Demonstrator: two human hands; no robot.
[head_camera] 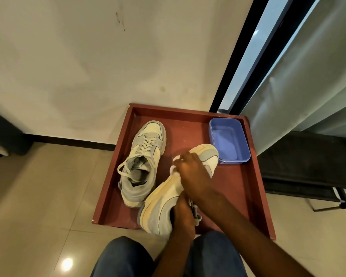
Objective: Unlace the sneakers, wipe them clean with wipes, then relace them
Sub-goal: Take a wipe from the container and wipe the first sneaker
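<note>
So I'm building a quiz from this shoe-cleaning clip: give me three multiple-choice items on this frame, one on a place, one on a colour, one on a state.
1. Where does the plastic tub sit?
A. far right corner of the tray
B. on the floor tiles
C. inside a sneaker

2. What colour is the tub?
A. red
B. blue
C. green

3. What state is the sneaker standing on the tray in?
A. laces removed
B. laced, with the ends loose
C. wrapped in a wipe

Answers:
1 A, it stands inside the tray's far right corner.
2 B, its walls and floor are blue.
3 B, laces cross its eyelets and a loop hangs over the side, while the right hand presses a white wipe on the other sneaker, held by the left hand.
</note>
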